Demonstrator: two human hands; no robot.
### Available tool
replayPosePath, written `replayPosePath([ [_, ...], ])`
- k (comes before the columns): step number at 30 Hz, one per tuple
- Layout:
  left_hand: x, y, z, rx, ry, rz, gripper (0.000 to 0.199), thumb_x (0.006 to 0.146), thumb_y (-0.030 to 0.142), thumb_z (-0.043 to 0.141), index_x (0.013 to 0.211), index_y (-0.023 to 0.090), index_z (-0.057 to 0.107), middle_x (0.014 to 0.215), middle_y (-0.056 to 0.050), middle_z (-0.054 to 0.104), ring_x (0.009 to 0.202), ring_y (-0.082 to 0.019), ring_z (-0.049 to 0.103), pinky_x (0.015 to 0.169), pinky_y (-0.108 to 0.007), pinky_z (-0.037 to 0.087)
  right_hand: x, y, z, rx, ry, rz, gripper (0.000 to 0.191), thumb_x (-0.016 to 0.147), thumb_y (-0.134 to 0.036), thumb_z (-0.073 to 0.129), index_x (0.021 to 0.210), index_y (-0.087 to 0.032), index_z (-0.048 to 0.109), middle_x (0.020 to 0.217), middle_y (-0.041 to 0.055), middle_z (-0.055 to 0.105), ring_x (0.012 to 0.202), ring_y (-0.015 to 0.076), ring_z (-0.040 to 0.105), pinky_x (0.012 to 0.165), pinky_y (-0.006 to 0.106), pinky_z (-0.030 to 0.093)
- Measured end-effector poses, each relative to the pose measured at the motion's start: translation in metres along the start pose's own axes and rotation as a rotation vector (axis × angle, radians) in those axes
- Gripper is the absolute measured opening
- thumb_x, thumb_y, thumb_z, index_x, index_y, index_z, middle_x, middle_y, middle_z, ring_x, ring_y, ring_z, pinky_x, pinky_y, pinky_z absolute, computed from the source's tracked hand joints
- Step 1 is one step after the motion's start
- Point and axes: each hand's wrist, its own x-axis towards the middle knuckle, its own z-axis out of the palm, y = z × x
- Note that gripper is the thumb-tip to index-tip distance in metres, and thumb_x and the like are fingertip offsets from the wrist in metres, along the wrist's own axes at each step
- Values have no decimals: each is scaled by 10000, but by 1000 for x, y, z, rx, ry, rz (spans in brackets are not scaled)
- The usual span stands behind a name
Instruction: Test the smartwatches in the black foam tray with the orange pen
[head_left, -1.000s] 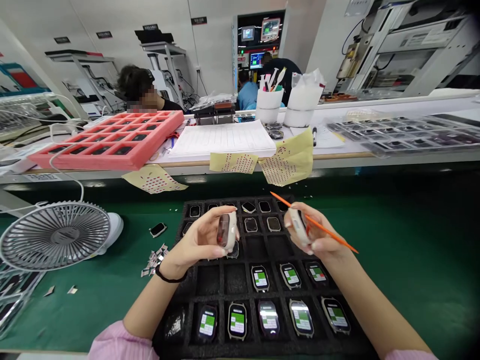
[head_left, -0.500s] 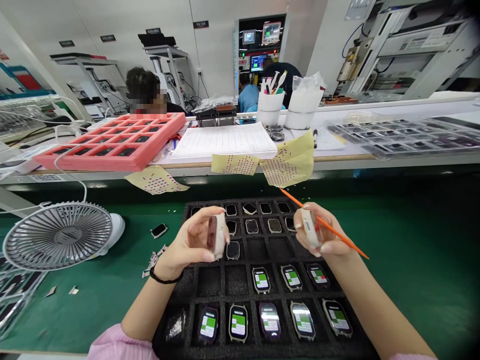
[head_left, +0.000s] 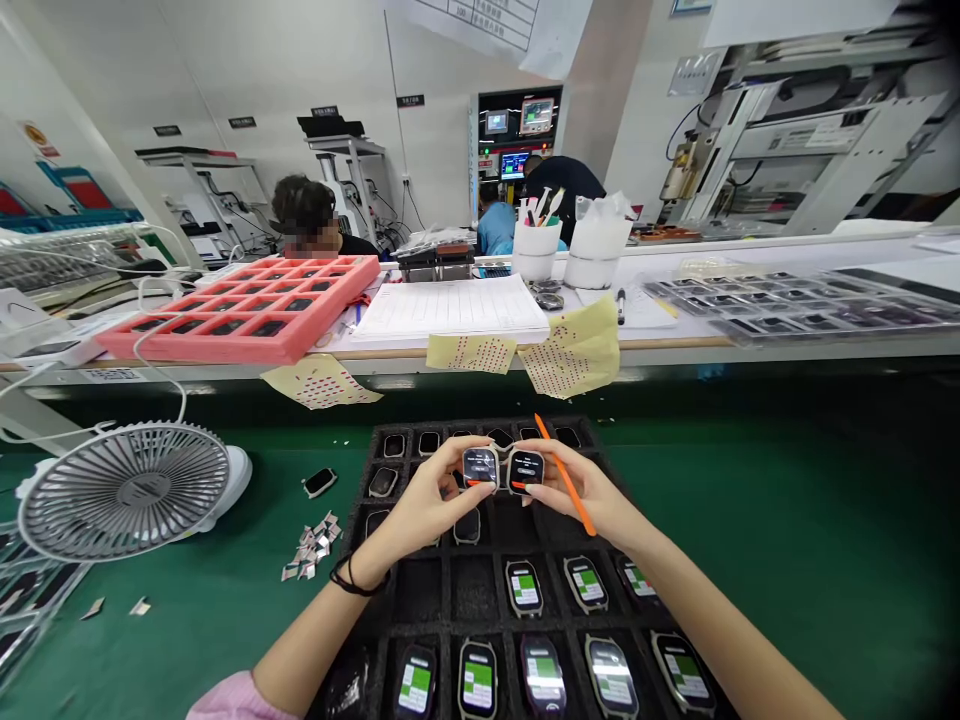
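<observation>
Two smartwatch bodies without straps are held side by side above a black foam tray (head_left: 469, 585). My left hand (head_left: 431, 492) grips the left smartwatch (head_left: 480, 468) by its edges, fingers on top and thumb below. My right hand (head_left: 581, 490) grips the right smartwatch (head_left: 525, 471) the same way and also carries an orange stick (head_left: 566, 478), slanted across the fingers. Both screens are lit, face me and show small text with an orange-red mark low down. In the tray's front rows lie several watches with green-and-white screens (head_left: 478, 677); dark-screened ones (head_left: 394, 446) sit in the back rows.
A grey fan (head_left: 142, 490) stands at the left, near a loose watch (head_left: 320, 483) and a pile of small scraps (head_left: 311, 545). On the shelf ahead are a pink foam tray (head_left: 247, 310), papers (head_left: 450, 307), white pots (head_left: 535, 250) and clear trays (head_left: 802, 300). Co-workers are beyond it.
My hands have come together from well apart, bringing the two smartwatches side by side. Their screens have turned towards me. The orange stick has moved left with my right hand, and the view has tilted slightly upward.
</observation>
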Motion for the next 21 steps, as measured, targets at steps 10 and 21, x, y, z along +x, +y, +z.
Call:
replayPosePath([
  [10, 1, -6, 1, -62, 8, -27, 365, 910, 361, 531, 1241, 209, 511, 1158, -85, 590, 990, -199, 563, 698, -243, 464, 1, 2, 1, 15, 30, 3, 353, 832, -329, 661, 1162, -258, 559, 943, 17, 624, 764, 163, 633, 807, 365, 530],
  [21, 2, -1, 2, -122, 29, -63, 323, 933, 412, 475, 1147, 201, 593, 1103, -58, 644, 952, -196, 593, 745, -267, 473, 2, 3, 5, 31, 142, 43, 308, 789, -405, 686, 1033, -226, 626, 840, 9, 597, 682, 146, 585, 591, 277, 524],
])
